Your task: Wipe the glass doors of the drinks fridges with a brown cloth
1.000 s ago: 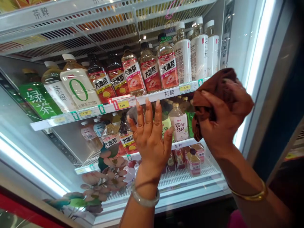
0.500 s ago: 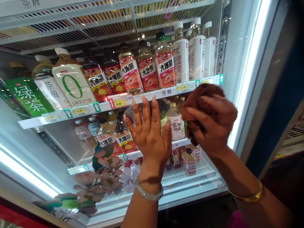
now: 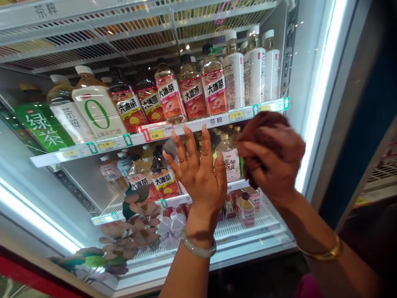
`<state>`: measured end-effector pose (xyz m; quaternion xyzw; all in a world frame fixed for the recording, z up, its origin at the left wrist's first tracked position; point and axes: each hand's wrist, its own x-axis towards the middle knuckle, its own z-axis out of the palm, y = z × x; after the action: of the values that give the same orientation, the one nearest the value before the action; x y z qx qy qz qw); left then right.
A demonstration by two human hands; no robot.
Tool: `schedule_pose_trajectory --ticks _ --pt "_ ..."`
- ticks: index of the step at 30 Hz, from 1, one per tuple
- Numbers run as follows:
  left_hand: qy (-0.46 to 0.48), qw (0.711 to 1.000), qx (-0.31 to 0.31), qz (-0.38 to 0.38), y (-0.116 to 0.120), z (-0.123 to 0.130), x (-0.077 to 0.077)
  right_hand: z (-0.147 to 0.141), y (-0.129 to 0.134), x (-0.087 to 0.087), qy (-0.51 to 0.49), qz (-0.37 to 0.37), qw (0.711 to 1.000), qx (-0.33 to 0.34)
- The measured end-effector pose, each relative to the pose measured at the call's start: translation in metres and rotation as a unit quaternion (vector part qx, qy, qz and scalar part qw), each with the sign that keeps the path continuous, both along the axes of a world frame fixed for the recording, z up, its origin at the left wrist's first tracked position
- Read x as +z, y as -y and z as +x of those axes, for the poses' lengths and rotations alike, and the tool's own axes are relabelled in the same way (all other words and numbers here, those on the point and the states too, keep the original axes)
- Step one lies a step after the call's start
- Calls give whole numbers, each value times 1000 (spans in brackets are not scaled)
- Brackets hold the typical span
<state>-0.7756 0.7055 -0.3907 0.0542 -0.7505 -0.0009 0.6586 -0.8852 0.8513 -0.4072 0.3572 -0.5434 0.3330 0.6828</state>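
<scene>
My left hand (image 3: 200, 176) is raised with fingers spread, palm toward the glass door of a lit drinks cooler; it holds nothing. A pale bangle (image 3: 198, 245) circles that wrist. My right hand (image 3: 279, 161), slightly blurred, grips a bunched dark brown cloth (image 3: 263, 124) in front of the cooler's right side. A gold bangle (image 3: 328, 251) is on the right wrist. Beyond the hands, bottled teas with red labels (image 3: 215, 89) stand on the upper shelf (image 3: 186, 127). A pale-labelled bottle (image 3: 231, 161) shows between my two hands.
White-labelled bottles (image 3: 252, 70) stand at the upper right, and a green-labelled bottle (image 3: 41, 126) at the far left. A flower design (image 3: 133, 223) spreads over the lower left. Bright light strips (image 3: 325, 78) run down both sides. A dark door frame (image 3: 347, 111) borders the right.
My right hand and the cloth have shifted slightly left. The left hand has moved a little to the right, still spread. The view has shifted slightly.
</scene>
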Motion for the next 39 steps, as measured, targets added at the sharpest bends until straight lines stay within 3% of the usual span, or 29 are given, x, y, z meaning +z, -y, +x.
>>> schedule_pose_trajectory --ticks 3,5,10,14,18,21,27,31,35,39 --pt "0 1000 4 -14 -1 -1 -3 -16 -15 6 71 -119 990 -8" --pt "8 1000 3 -28 -2 -1 -6 -10 -9 5 99 -146 984 -16" --pt "31 998 -5 -52 -6 -3 -10 24 25 -5 35 -45 998 -1" --pt "29 999 -7 -36 -13 -5 -12 12 11 -6 -16 31 999 5" --pt "31 998 -18 -46 -21 -10 -17 -22 -21 2 40 -88 995 -3" --pt "26 998 -20 -59 -22 -14 -20 -23 -21 4 83 -159 984 -2" --pt "25 998 -14 -56 -21 -14 -20 19 18 -5 28 -42 999 2" --pt "32 998 -19 -50 -22 -13 -19 0 -1 -5 -31 27 999 1" --pt "20 998 -21 -59 -23 -13 -20 -41 -35 -2 28 -107 994 0" --pt "25 998 -21 -58 -22 -14 -20 -36 -29 -3 62 -158 985 -13"
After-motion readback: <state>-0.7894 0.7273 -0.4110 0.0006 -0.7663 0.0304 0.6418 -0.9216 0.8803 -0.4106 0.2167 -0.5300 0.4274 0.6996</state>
